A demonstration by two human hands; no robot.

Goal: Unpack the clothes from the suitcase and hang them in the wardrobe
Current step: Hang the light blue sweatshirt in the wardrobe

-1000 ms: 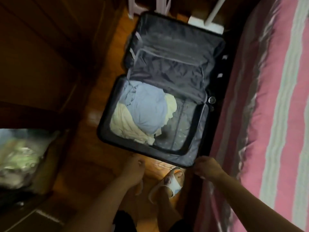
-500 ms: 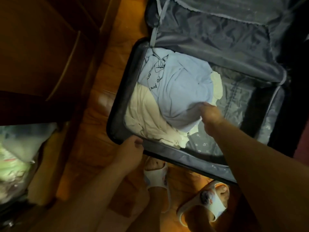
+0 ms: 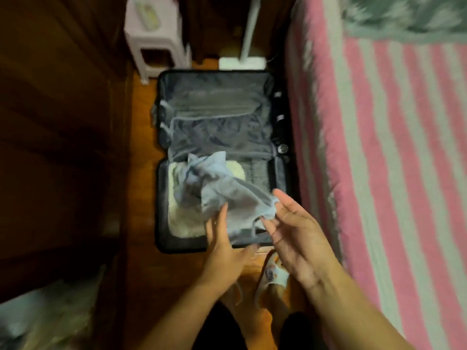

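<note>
A pale blue garment (image 3: 222,195), thin and crumpled, is lifted partly out of the open suitcase (image 3: 161,203) on the wooden floor (image 3: 141,223), its near edge raised between the two hands and its far end trailing over cream clothes (image 3: 182,223) packed in the near half. The right hand (image 3: 294,231) pinches the cloth's edge at its fingertips, the other fingers spread. The left hand (image 3: 225,246) has straight fingers touching the cloth's underside. A pink striped bed (image 3: 379,173) runs alongside the suitcase.
</note>
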